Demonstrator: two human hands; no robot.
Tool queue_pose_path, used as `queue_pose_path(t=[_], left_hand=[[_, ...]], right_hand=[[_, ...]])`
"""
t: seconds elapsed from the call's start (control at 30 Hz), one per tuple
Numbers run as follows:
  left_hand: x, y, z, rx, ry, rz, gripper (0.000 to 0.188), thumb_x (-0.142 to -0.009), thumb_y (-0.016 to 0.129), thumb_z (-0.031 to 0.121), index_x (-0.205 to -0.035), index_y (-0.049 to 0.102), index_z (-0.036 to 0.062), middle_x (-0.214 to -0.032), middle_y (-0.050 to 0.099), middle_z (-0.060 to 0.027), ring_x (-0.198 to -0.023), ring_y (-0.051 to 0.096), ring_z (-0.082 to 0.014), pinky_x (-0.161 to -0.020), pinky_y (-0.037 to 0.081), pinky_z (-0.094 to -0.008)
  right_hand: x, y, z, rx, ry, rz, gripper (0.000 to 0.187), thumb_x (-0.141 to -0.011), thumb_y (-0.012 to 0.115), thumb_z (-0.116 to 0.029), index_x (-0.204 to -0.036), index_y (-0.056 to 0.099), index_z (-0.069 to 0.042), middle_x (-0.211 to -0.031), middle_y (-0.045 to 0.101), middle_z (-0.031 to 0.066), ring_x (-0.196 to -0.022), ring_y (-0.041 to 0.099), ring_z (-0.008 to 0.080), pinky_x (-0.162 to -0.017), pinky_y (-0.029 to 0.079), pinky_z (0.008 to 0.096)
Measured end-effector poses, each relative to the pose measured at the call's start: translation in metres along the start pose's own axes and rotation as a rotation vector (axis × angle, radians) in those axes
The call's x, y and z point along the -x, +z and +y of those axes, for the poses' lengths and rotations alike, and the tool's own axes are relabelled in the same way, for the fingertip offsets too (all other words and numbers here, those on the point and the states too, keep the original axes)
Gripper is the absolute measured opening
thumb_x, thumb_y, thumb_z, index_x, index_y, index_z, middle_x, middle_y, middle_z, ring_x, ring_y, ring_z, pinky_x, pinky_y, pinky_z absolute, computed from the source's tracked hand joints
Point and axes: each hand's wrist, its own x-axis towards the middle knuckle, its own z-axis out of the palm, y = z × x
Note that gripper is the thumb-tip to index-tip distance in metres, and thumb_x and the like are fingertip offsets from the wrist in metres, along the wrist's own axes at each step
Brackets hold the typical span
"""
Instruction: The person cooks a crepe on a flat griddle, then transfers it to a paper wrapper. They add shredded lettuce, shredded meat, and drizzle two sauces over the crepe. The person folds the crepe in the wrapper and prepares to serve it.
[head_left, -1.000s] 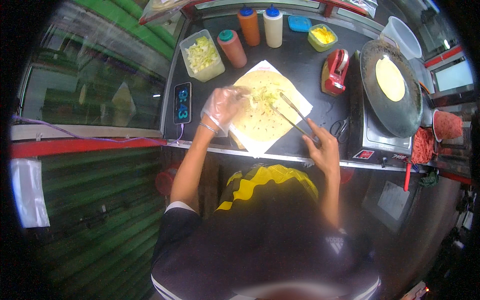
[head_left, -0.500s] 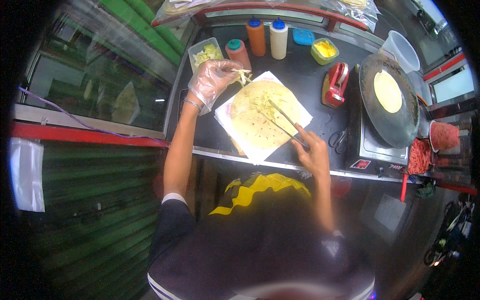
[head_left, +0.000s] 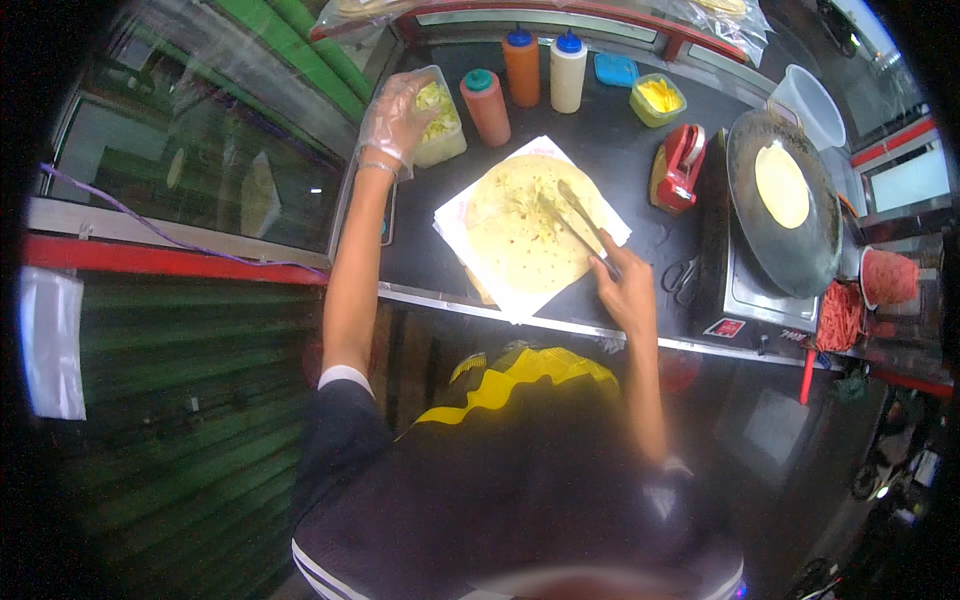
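Note:
My left hand (head_left: 392, 122), in a clear plastic glove, is at the left side of a plastic box (head_left: 445, 150) of shredded lettuce (head_left: 434, 103). Its fingers reach over the rim toward the lettuce, and their tips are too hard to make out. My right hand (head_left: 628, 285) grips metal tongs (head_left: 582, 232), whose arms lie apart over a round flatbread (head_left: 520, 255). Shreds of lettuce are scattered on the upper middle of the flatbread, around the tong tips. Beneath the flatbread are white paper sheets (head_left: 452, 235).
Pink (head_left: 486, 110), orange (head_left: 521, 75) and white (head_left: 567, 78) squeeze bottles stand behind the flatbread. Farther right are a tub of yellow slices (head_left: 658, 100), a red-handled tool (head_left: 680, 170), scissors (head_left: 682, 281), and a stove (head_left: 765, 305) bearing a dark pan (head_left: 800, 240) with another flatbread (head_left: 782, 187).
My left hand has moved from above the flatbread's upper left edge, where it held lettuce shreds, back to the lettuce box. The tongs have shifted slightly and stay in my right hand.

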Motion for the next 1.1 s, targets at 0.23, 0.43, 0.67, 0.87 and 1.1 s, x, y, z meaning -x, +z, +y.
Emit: queue_pose_path(t=[0.23, 0.43, 0.67, 0.87, 1.1], left_hand=[[0.081, 0.011, 0.066, 0.31, -0.267, 0.072, 0.013, -0.101, 0.083, 0.016, -0.113, 0.086, 0.0093, -0.115, 0.085, -0.0128, -0.102, 0.083, -0.0273, -0.092, 0.064, -0.0391], [0.158, 0.05, 0.106, 0.196, -0.365, -0.336, 0.025, -0.102, 0.078, 0.026, -0.118, 0.082, 0.007, -0.12, 0.082, -0.0198, -0.109, 0.079, -0.0399, -0.099, 0.063, -0.0483], [0.163, 0.065, 0.146, 0.418, -0.421, -0.233, 0.034, -0.097, 0.088, 0.038, -0.12, 0.084, 0.0141, -0.118, 0.084, -0.0115, -0.11, 0.079, -0.0353, -0.112, 0.057, -0.0462], [0.155, 0.077, 0.12, 0.057, -0.045, -0.316, 0.088, -0.087, 0.092, 0.057, -0.159, 0.063, 0.0147, -0.166, 0.059, -0.0171, -0.151, 0.057, -0.0379, -0.127, 0.047, -0.0522], [0.15, 0.083, 0.107, 0.211, -0.027, -0.396, 0.078, -0.083, 0.099, 0.032, -0.151, 0.07, 0.0061, -0.149, 0.073, -0.022, -0.138, 0.069, -0.041, -0.12, 0.054, -0.0493]], right_hand=[[0.016, -0.007, -0.008, 0.053, 0.06, -0.04, 0.054, -0.099, 0.084, -0.018, -0.152, 0.074, -0.015, -0.094, 0.073, 0.0222, -0.085, 0.073, 0.0431, -0.08, 0.056, 0.0508], [0.024, -0.011, -0.007, 0.081, 0.058, -0.054, 0.055, -0.099, 0.084, -0.018, -0.153, 0.074, -0.014, -0.095, 0.073, 0.0212, -0.082, 0.073, 0.0409, -0.078, 0.056, 0.0508], [0.031, -0.015, -0.001, 0.095, 0.097, -0.037, 0.054, -0.1, 0.083, -0.017, -0.153, 0.073, -0.013, -0.095, 0.073, 0.0219, -0.082, 0.072, 0.0428, -0.077, 0.056, 0.0508], [0.027, -0.007, -0.005, 0.039, 0.052, -0.121, 0.053, -0.104, 0.08, -0.025, -0.153, 0.072, -0.01, -0.109, 0.077, 0.0269, -0.097, 0.075, 0.0469, -0.086, 0.06, 0.0535], [0.044, -0.156, -0.002, -0.334, 0.184, 0.263, 0.05, -0.108, 0.078, -0.027, -0.151, 0.072, -0.003, -0.149, 0.075, 0.023, -0.137, 0.074, 0.0288, -0.113, 0.057, 0.0413]])
